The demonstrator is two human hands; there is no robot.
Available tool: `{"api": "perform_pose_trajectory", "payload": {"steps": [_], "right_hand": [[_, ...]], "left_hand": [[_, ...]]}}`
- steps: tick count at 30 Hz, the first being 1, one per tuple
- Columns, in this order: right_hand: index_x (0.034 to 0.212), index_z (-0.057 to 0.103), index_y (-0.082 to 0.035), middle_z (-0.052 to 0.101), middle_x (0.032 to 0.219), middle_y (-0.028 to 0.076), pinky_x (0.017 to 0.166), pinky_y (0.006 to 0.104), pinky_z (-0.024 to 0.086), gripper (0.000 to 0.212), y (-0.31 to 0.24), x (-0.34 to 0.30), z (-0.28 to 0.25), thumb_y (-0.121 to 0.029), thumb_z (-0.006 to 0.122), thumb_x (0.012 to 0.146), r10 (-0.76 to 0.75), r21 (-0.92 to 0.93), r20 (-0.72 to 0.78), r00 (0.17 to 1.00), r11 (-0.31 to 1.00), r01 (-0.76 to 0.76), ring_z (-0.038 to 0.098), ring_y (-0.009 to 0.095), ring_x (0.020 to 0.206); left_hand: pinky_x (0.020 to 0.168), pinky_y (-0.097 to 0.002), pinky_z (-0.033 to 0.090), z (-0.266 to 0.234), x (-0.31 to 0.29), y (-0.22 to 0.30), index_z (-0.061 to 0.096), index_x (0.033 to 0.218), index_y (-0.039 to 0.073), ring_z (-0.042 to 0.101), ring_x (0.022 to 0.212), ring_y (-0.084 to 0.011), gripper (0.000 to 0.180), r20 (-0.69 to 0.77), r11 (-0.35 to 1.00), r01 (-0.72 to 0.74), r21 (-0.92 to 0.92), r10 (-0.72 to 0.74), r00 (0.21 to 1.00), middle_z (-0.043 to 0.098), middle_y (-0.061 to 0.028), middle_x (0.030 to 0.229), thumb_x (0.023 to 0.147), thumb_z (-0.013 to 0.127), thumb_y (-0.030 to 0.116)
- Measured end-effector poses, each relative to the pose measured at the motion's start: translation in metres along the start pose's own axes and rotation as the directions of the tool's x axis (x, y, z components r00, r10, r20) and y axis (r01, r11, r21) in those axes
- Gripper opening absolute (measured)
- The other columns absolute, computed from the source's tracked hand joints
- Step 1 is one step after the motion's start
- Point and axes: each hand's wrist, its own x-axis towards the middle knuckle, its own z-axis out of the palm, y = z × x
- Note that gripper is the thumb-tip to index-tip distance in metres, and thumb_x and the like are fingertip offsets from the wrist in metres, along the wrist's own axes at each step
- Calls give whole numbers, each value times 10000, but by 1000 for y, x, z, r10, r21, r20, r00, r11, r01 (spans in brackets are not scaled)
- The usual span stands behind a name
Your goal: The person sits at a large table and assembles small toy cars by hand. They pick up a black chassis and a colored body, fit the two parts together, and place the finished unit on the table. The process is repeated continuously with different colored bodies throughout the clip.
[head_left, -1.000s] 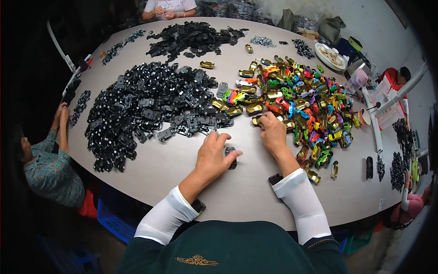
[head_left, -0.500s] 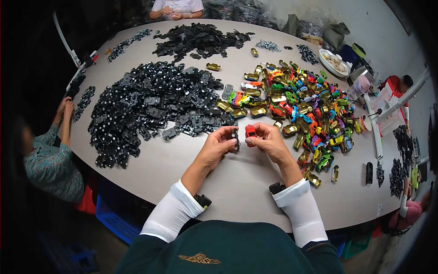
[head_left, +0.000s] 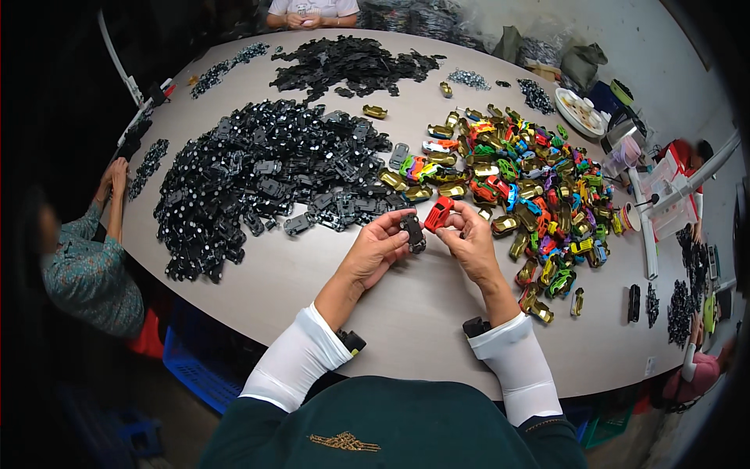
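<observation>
A round table (head_left: 328, 289) filled the view. A wide heap of black parts (head_left: 258, 172) lay on its left half and a heap of coloured shells (head_left: 531, 187) on its right. Above the bare wood between the heaps, the left hand (head_left: 379, 250) pinched a black chassis (head_left: 412, 231), and the right hand (head_left: 469, 242) gripped a red shell (head_left: 438, 213) just beside it, the two pieces nearly touching.
</observation>
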Motion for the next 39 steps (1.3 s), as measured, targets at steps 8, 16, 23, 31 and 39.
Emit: {"api": "perform_pose_trajectory", "payload": {"steps": [8, 16, 23, 31, 39], "right_hand": [[1233, 527, 12, 654, 879, 32, 433, 157, 281, 428, -6, -3, -8, -9, 593, 811, 157, 420, 254, 954, 871, -255, 419, -4, 512], [1177, 568, -5, 672, 882, 31, 425, 153, 294, 362, 8, -3, 5, -52, 663, 831, 173, 264, 162, 971, 941, -212, 451, -13, 525], [1178, 569, 21, 672, 894, 42, 411, 143, 276, 353, 9, -4, 8, -20, 628, 832, 206, 319, 179, 962, 913, -255, 436, -15, 503], [1224, 549, 32, 664, 949, 73, 543, 174, 495, 432, 6, -5, 24, 14, 667, 809, 51, 175, 99, 994, 982, -68, 621, 63, 678], [1211, 525, 48, 645, 964, 101, 663, 210, 533, 447, 23, -3, 19, 12, 681, 794, 15, 48, -125, 992, 999, -9, 643, 111, 792]], "left_hand": [[780, -309, 557, 2, 0, 3, 509, 1245, 47, 631, 966, -182, 419, -47, 998, 47, -30, -48, 998, 615, -77, 1056, 856, 664, 39], [661, -321, 582, 4, 0, 2, 422, 1142, 74, 653, 878, -202, 437, -123, 1000, 15, -22, -18, 992, 626, -110, 988, 806, 687, -19], [683, -314, 562, 0, 1, 2, 398, 1145, 55, 651, 861, -178, 484, -174, 999, 29, 31, -23, 984, 625, -102, 974, 785, 714, -16], [744, -302, 537, 0, 0, -1, 434, 1153, 58, 636, 906, -158, 440, -152, 994, 26, 103, -10, 988, 622, -74, 989, 802, 692, 0], [872, -369, 552, 3, 1, -4, 385, 1225, 38, 643, 981, -244, 371, -69, 1000, -18, 16, 19, 997, 597, -157, 1153, 899, 560, 21]]}}
